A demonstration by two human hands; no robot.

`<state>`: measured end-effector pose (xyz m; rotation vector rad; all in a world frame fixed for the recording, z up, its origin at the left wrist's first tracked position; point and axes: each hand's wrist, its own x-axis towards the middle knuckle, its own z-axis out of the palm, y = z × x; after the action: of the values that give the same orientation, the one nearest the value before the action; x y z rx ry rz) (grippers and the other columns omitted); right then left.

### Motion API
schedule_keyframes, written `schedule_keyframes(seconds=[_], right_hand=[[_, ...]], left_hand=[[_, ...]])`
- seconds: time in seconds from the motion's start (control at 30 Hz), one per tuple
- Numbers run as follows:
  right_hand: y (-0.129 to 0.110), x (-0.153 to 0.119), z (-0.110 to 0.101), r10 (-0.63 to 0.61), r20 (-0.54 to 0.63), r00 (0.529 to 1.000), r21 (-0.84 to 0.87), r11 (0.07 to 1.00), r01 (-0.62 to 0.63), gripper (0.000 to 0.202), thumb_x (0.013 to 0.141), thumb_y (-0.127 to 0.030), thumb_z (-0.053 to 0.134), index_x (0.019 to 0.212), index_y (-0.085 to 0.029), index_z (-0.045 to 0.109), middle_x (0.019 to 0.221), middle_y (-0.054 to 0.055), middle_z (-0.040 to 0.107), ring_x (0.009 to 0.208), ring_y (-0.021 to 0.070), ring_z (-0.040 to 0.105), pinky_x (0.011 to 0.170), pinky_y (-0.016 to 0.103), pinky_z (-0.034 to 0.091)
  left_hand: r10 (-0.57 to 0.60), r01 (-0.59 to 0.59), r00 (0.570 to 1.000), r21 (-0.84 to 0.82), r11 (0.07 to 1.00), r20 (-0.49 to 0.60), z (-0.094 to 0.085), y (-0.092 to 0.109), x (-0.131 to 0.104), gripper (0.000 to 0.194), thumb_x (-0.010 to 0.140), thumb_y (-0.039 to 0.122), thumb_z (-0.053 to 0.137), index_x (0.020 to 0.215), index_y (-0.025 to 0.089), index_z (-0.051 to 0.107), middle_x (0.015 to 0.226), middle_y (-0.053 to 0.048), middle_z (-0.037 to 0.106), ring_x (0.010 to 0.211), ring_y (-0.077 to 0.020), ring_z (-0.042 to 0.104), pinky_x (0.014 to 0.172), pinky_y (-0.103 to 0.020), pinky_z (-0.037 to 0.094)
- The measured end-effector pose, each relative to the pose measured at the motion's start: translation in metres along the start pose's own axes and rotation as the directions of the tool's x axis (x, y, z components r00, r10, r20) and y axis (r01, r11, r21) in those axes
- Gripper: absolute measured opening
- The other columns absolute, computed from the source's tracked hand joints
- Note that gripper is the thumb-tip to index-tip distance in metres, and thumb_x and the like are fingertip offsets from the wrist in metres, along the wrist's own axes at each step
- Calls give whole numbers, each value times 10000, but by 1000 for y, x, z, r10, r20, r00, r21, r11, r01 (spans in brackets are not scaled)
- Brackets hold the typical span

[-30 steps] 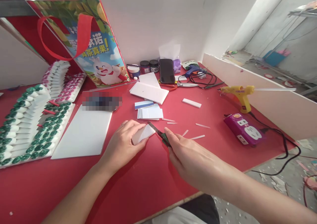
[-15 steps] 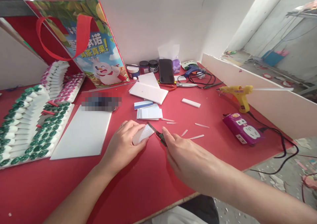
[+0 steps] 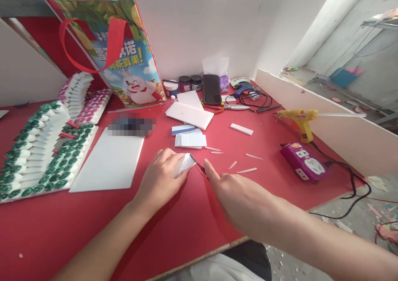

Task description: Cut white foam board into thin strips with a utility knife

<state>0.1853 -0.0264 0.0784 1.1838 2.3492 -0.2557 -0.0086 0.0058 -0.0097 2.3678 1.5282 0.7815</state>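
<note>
My left hand (image 3: 164,171) is closed on a small white foam board piece (image 3: 183,166), pinching it between thumb and fingers just above the red table (image 3: 174,231). In my right hand (image 3: 230,190) is a dark-handled craft knife (image 3: 199,165), index finger stretched along it. The blade tip meets the upper right edge of the piece. Thin white offcut strips (image 3: 247,170) lie on the table to the right. Beyond my hands sits a small stack of white cut pieces (image 3: 190,139), with a blue-striped piece (image 3: 183,129) behind it.
Rows of green-capped white foam pieces (image 3: 37,148) stand at left beside a white board (image 3: 107,161). A printed bag (image 3: 124,57) is behind. At right are a yellow glue gun (image 3: 298,119) and a purple power socket (image 3: 304,161). Scissors (image 3: 234,107) and a phone (image 3: 212,89) lie at the back.
The white piece has tilted in my left hand and now shows a different face. The knife blade has come against its edge. The view has shifted slightly left.
</note>
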Motion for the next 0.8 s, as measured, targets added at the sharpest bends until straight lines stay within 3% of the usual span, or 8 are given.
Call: schedule_keyframes(seconds=[0.1, 0.27, 0.43, 0.53, 0.6, 0.7, 0.8], right_hand=[[-1, -6, 1, 1, 18, 1000, -7, 1000, 0, 962, 650, 55, 523, 1532, 94, 140, 628, 50, 645, 474, 152, 569, 341, 271, 242], [-5, -17, 10, 23, -27, 999, 55, 998, -21, 955, 626, 63, 520, 1530, 77, 214, 734, 102, 690, 558, 179, 634, 415, 258, 366], [0, -23, 18, 90, 0, 996, 251, 964, -87, 942, 670, 31, 502, 1558, 15, 187, 851, 145, 713, 655, 222, 680, 486, 268, 416], [13, -34, 25, 161, -1, 987, 467, 873, -142, 844, 776, -27, 454, 1577, -87, 196, 858, 117, 722, 667, 203, 681, 536, 254, 428], [26, -44, 31, 272, -40, 961, 572, 795, -201, 704, 884, -123, 401, 1570, -148, 244, 879, 112, 726, 716, 211, 692, 583, 259, 453], [39, -56, 40, 457, -101, 884, 634, 714, -297, 613, 979, -303, 316, 1570, -162, 240, 875, 117, 721, 681, 236, 678, 564, 293, 459], [37, -51, 41, 477, -160, 864, 652, 709, -270, 601, 999, -404, 282, 1549, -162, 281, 853, 104, 713, 661, 237, 660, 559, 306, 451]], left_hand=[[9, -9, 1000, 2, 1000, -4, 1, -1, 0, 187, 887, 267, 599, 1025, 166, 677, 906, -79, 611, 914, -255, 589, 822, -398, 505], [9, -9, 1000, -8, 1000, -2, 1, -2, 0, 176, 895, 284, 578, 1004, 188, 677, 899, -73, 606, 916, -252, 592, 831, -403, 512], [15, -15, 1000, -26, 1000, 19, -1, -6, 0, 209, 895, 282, 565, 1054, 197, 670, 943, -82, 625, 953, -259, 603, 847, -410, 515], [-13, 17, 999, -108, 994, 32, -4, -11, 2, 259, 881, 306, 598, 1115, 207, 652, 997, -72, 655, 979, -247, 619, 847, -384, 525], [-17, 22, 999, -160, 987, 32, -6, -13, 3, 288, 880, 315, 615, 1146, 207, 639, 1061, -72, 671, 1018, -242, 622, 876, -377, 524], [20, -18, 1000, -162, 987, 10, -9, -16, 6, 299, 902, 305, 594, 1181, 202, 626, 1120, -85, 680, 1065, -246, 613, 905, -384, 517], [44, -43, 999, -111, 993, 5, -10, -19, 7, 311, 919, 292, 559, 1206, 187, 613, 1119, -102, 680, 1065, -259, 606, 896, -402, 516]])
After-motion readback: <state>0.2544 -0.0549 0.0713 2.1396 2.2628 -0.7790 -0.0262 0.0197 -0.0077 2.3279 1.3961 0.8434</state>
